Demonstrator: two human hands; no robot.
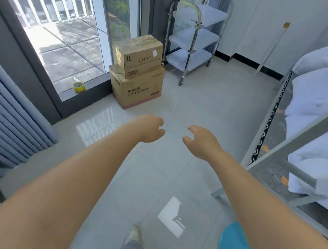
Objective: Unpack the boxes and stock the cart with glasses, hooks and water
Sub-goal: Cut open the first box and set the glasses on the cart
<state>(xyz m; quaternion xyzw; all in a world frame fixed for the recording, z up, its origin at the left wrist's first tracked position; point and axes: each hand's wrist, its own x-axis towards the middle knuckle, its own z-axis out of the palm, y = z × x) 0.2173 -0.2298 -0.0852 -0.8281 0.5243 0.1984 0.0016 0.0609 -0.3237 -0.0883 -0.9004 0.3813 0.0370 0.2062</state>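
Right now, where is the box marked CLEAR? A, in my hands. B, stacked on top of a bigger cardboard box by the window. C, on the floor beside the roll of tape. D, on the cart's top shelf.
B: the CLEAR box sits on the bigger cardboard box on the floor by the window, left of the cart; both hands hold nothing.

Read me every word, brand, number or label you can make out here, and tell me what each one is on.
"CLEAR": front of the upper box, stacked on the lower box.
Lower box: large printed characters and a number near its top edge, too blurred to read.
Upper box: barcode label, white sticker and small print, too small to read.
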